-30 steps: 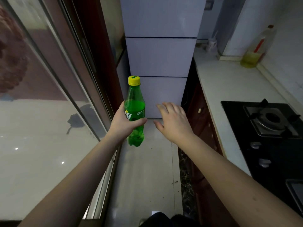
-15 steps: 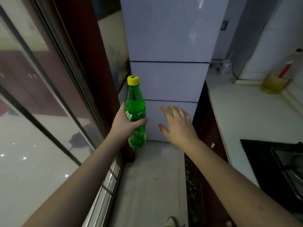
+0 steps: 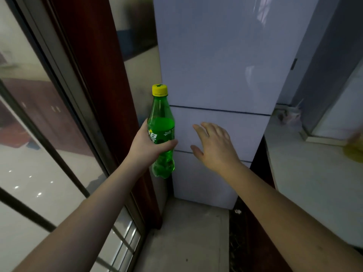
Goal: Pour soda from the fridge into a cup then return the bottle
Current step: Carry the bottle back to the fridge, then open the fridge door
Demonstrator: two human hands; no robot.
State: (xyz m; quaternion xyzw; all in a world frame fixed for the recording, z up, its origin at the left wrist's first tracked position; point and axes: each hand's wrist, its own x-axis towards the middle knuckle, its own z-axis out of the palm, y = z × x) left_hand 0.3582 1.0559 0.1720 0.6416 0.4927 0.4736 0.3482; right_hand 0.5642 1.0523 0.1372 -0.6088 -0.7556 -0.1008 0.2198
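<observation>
A green soda bottle (image 3: 161, 122) with a yellow cap stands upright in the air, capped and about two thirds full. My left hand (image 3: 147, 146) grips it round the label. My right hand (image 3: 215, 146) is held out beside it with fingers straight and spread, holding nothing, just in front of the white fridge (image 3: 220, 75). The fridge's doors are closed; my right hand is level with its middle drawer. No cup is in view.
A dark red door frame (image 3: 102, 75) and glass sliding panels (image 3: 39, 154) run along the left. A pale countertop (image 3: 314, 173) lies to the right of the fridge, with a blurred yellowish object (image 3: 355, 152) at its right edge. Grey floor lies below.
The view has closed in on the fridge and tilted up; the stove has left the frame. Both hands keep their poses, the bottle still upright in my left hand.
</observation>
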